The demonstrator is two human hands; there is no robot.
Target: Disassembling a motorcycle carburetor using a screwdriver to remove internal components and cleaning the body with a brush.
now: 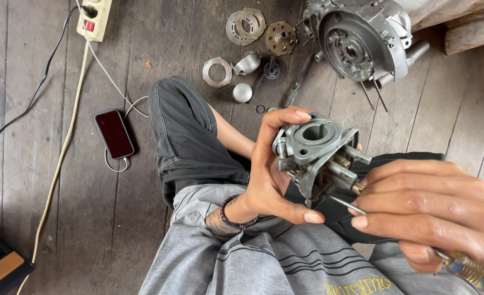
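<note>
1. The left hand gripped a small grey cast-metal carburettor body with brass fittings, its fingers curled over the top edge and the thumb closed under the lower corner; the part was held up over the person's lap, clear of the floor.
2. The right hand was closed around a screwdriver with a clear, yellow-banded handle; its thin steel shaft ran between the fingertips, and the tip met the underside of the carburettor body near the brass fittings.
3. Judged state of work: the carburettor body was off the engine and its underside lay open, so stripping appeared well advanced; whether the screwdriver was loosening or tightening could not be told.
4. On the dark wooden plank floor ahead lay loose parts: round clutch plates, a rusty-brown drilled disc, a flat steel ring, a small domed silver cap and a green-handled screwdriver.
5. Containers: the grey aluminium engine case stood open, its round cavity showing only a central bearing and shaft hole, with no loose pieces visible inside. The carburettor's round bore likewise looked empty.
6. To the left, a dark smartphone lay on the floor, cabled toward a white power strip.
</note>
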